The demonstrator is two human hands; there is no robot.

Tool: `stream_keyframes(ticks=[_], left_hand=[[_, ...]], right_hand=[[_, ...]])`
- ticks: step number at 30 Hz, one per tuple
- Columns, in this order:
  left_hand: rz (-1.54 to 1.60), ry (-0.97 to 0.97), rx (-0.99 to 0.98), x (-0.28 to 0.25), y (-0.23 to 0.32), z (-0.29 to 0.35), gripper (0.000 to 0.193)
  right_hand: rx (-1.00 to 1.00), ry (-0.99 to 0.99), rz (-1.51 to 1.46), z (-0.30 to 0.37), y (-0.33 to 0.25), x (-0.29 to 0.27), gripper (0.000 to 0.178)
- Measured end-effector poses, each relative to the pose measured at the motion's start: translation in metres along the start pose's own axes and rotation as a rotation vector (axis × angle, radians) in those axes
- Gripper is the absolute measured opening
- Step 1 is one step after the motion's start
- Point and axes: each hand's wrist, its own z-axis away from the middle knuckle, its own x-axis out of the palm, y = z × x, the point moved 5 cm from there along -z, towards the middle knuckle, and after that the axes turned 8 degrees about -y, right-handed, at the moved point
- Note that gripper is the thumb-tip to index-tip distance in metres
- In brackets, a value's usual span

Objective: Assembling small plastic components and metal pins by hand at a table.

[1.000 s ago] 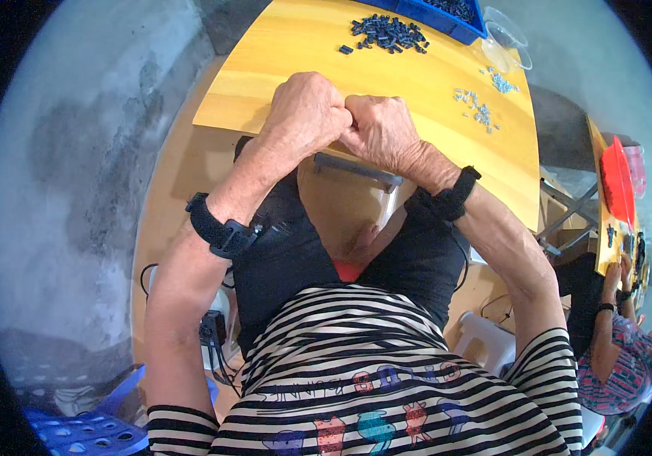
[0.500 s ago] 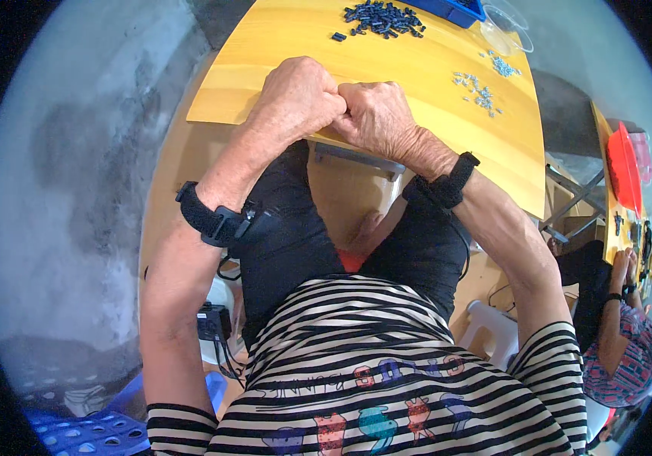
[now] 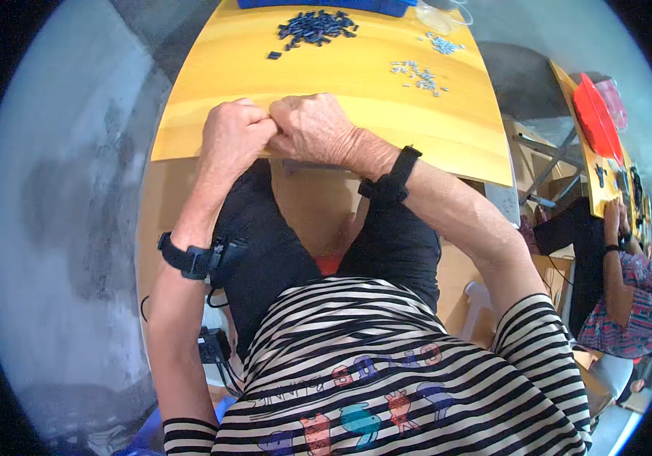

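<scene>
My left hand [image 3: 233,134] and my right hand [image 3: 312,128] meet over the near edge of the yellow table [image 3: 326,68]. Both are closed, knuckles up, with the fingers pressed together where the hands touch. Whatever they pinch is hidden behind the fingers. Beyond them lies a pile of small dark blue or black pieces [image 3: 315,27], with one dark piece [image 3: 274,55] apart from it. To the right are two scatterings of tiny silvery parts, a nearer one [image 3: 420,76] and a farther one [image 3: 444,44].
A blue tray [image 3: 333,6] and a clear plastic cup [image 3: 441,15] stand at the table's far edge. On the right, a person [image 3: 626,304] sits at another table with a red basket [image 3: 598,114]. A grey wall [image 3: 60,190] rises on my left.
My view has shifted, so the table and its piles appear farther left. Both hands stay together and closed, and sit lower and farther left in the picture.
</scene>
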Motion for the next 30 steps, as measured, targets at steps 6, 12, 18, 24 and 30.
stream_keyframes(ticks=[6,12,18,24,30], left_hand=[[0.180,-0.099,-0.178,0.007,-0.002,0.000,0.019],[0.477,-0.170,-0.198,0.009,0.004,-0.001,0.027],[0.532,-0.020,-0.171,0.015,-0.031,0.011,0.025],[0.526,0.144,-0.127,0.013,-0.034,0.016,0.020],[0.756,0.230,-0.290,0.007,-0.031,-0.001,0.021]], right_hand=[[0.064,0.065,-0.064,0.016,-0.001,-0.011,0.025],[0.100,0.217,-0.234,0.032,0.001,-0.028,0.024],[0.472,0.446,-0.150,0.118,0.037,-0.128,0.028],[0.891,0.463,0.048,0.244,0.125,-0.182,0.022],[1.018,0.195,0.261,0.368,0.214,-0.145,0.027]])
